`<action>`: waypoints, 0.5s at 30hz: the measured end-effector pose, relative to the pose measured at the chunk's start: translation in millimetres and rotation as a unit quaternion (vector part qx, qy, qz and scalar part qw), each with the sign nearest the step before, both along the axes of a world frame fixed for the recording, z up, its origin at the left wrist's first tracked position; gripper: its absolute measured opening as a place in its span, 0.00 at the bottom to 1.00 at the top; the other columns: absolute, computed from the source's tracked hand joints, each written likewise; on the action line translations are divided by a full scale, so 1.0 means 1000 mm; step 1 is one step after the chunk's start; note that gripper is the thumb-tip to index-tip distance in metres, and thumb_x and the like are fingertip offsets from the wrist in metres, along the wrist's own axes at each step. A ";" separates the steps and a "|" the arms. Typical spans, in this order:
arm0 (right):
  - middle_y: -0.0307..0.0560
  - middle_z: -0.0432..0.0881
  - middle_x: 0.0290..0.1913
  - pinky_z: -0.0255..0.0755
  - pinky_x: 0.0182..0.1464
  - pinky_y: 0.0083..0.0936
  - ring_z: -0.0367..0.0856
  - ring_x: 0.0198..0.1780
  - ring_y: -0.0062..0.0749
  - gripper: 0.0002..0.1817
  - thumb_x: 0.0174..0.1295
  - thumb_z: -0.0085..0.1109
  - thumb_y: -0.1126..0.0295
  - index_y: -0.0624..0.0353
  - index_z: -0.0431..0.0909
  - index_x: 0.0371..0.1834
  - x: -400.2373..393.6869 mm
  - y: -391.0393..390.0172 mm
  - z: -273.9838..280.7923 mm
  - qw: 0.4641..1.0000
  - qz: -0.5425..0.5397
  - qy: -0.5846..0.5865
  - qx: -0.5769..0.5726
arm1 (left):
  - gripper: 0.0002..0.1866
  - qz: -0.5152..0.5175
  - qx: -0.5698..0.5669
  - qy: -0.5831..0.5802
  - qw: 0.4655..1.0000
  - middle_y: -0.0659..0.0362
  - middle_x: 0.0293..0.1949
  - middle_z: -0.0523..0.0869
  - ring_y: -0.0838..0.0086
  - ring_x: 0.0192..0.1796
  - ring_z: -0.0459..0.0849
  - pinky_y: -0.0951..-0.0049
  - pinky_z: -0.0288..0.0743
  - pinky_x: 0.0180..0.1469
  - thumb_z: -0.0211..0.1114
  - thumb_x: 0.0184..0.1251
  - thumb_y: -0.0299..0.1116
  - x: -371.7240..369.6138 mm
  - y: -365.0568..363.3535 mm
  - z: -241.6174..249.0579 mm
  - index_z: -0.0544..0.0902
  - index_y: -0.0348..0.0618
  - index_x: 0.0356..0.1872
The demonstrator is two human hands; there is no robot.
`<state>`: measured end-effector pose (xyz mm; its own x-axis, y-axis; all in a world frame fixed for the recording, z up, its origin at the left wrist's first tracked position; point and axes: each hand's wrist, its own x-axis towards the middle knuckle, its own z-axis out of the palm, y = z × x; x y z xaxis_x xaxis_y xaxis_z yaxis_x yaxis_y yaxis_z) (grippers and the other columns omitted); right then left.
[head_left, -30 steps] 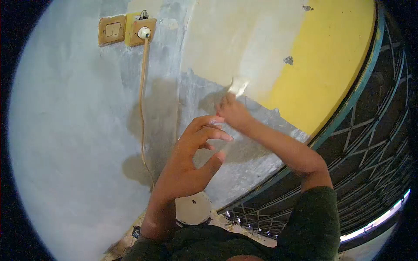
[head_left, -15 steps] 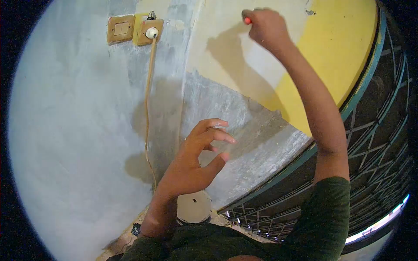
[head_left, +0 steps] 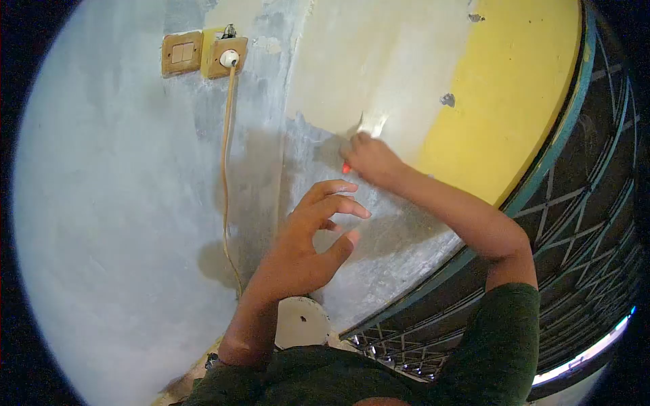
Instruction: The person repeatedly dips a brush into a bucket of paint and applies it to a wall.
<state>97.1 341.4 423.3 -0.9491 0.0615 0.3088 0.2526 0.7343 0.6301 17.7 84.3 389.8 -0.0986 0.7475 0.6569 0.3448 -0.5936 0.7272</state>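
Note:
My right hand (head_left: pixel 374 161) is closed around a paintbrush (head_left: pixel 372 124) that has a red handle end and a pale, flared tip. The tip points up against the wall (head_left: pixel 352 74), at the lower part of a whitish coated area beside the yellow paint (head_left: pixel 494 101). Slightly blurred, that hand is just above the grey, rough lower patch. My left hand (head_left: pixel 305 247) hangs lower and nearer to me, fingers curled and apart with nothing between them. A pale smear marks one of its fingers.
A switch plate (head_left: pixel 182 53) and a socket with a white plug (head_left: pixel 229 59) are at upper left, a cord (head_left: pixel 225 176) hanging from it. A round pale lid (head_left: pixel 301 323) sits below my left hand. Dark metal latticework (head_left: pixel 569 216) edges the right side.
My right hand has swept down and left along the wall with the paintbrush, and its pale tip now shows. My left hand has barely moved. The view has shifted slightly.

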 end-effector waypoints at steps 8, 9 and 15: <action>0.47 0.86 0.33 0.77 0.41 0.41 0.85 0.40 0.47 0.11 0.41 0.59 0.73 0.47 0.83 0.31 -0.036 -0.005 0.123 0.982 -0.030 0.135 -0.131 | 0.12 0.009 0.005 -0.013 1.000 0.56 0.63 0.73 0.66 0.64 0.73 0.67 0.73 0.57 0.65 0.66 0.35 -0.003 -0.003 -0.009 0.82 0.47 0.49; 0.47 0.86 0.34 0.78 0.43 0.40 0.85 0.40 0.47 0.11 0.42 0.60 0.72 0.46 0.83 0.31 -0.042 0.005 0.148 0.979 -0.017 0.168 -0.112 | 0.12 0.012 0.007 -0.009 1.000 0.55 0.63 0.73 0.66 0.64 0.73 0.67 0.73 0.56 0.65 0.66 0.35 -0.005 -0.003 -0.009 0.82 0.48 0.50; 0.48 0.84 0.32 0.77 0.39 0.43 0.83 0.38 0.49 0.08 0.47 0.58 0.72 0.49 0.82 0.31 -0.060 -0.031 0.228 0.974 -0.027 0.219 0.056 | 0.14 0.022 0.006 -0.028 0.999 0.54 0.63 0.71 0.66 0.63 0.73 0.67 0.74 0.54 0.65 0.63 0.25 -0.009 -0.008 -0.009 0.81 0.49 0.49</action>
